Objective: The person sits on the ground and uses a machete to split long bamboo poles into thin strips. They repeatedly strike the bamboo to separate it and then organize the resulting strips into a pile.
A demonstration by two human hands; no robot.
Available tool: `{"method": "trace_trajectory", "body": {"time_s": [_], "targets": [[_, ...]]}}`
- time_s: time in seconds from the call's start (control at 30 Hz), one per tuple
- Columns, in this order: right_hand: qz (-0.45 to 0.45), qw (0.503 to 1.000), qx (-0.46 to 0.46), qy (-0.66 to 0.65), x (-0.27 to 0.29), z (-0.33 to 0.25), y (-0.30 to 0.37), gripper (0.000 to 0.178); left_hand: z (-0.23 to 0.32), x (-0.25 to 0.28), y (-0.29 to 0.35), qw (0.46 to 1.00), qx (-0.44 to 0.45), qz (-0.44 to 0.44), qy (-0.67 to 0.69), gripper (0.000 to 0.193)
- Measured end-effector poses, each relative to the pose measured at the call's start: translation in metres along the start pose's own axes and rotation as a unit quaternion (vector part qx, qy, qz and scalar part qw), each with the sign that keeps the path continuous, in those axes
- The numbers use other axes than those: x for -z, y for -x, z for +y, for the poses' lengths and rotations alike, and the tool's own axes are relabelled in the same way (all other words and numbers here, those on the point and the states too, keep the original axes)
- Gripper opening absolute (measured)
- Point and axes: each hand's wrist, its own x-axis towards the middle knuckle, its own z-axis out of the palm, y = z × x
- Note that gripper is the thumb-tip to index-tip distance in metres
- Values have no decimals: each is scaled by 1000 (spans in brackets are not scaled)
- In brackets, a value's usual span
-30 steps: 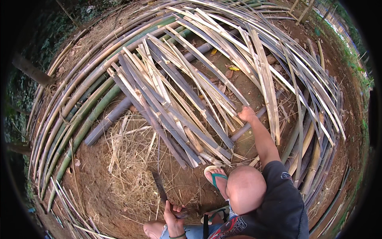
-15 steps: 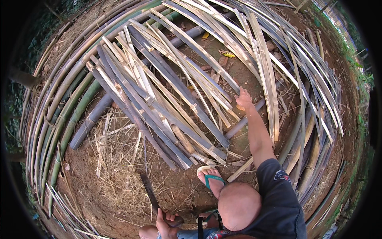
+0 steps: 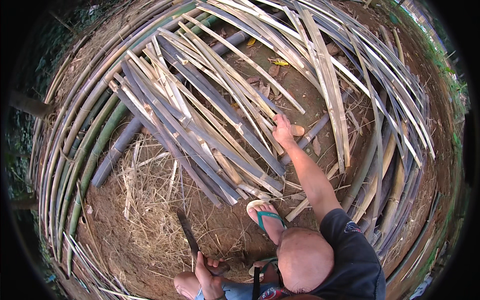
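My right hand (image 3: 283, 129) reaches forward over the heap, its fingers closed on the near end of a split bamboo strip (image 3: 252, 92). Another pale bamboo strip (image 3: 280, 90) lies just right of it, apart from the hand. Low in the picture, beside my knee, my left hand (image 3: 209, 275) is wrapped round the handle of a machete (image 3: 188, 235). Its dark, flat blade points forward over the straw-strewn soil. More split bamboo strips (image 3: 235, 127), pale inside and grey outside, lie crisscrossed left of my right hand.
Round bamboo poles (image 3: 85, 142) lie along the left. A thick grey pole (image 3: 118, 150) runs crosswise under the strips. More strips (image 3: 336, 100) and poles are piled at the right. Thin shavings (image 3: 150, 210) cover the soil near the machete. My sandalled foot (image 3: 269, 218) stands close to the strip ends.
My right hand has moved left, from the end of one strip to the end of another. A pale strip now lies apart at its right. The left hand still holds the machete.
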Motion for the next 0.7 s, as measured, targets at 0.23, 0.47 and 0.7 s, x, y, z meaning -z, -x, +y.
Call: {"method": "trace_trajectory", "body": {"time_s": [0.23,0.47,0.7], "targets": [[-184,970,90,-131,42,-39,43,41,-3,8,-5,999,-8,-24,34,26],[-272,957,58,85,182,12,160,33,0,-5,-8,993,-15,-71,95,30],[-224,950,-128,174,318,81,282,35,28,-17,5,987,-12,-116,111,34]]}}
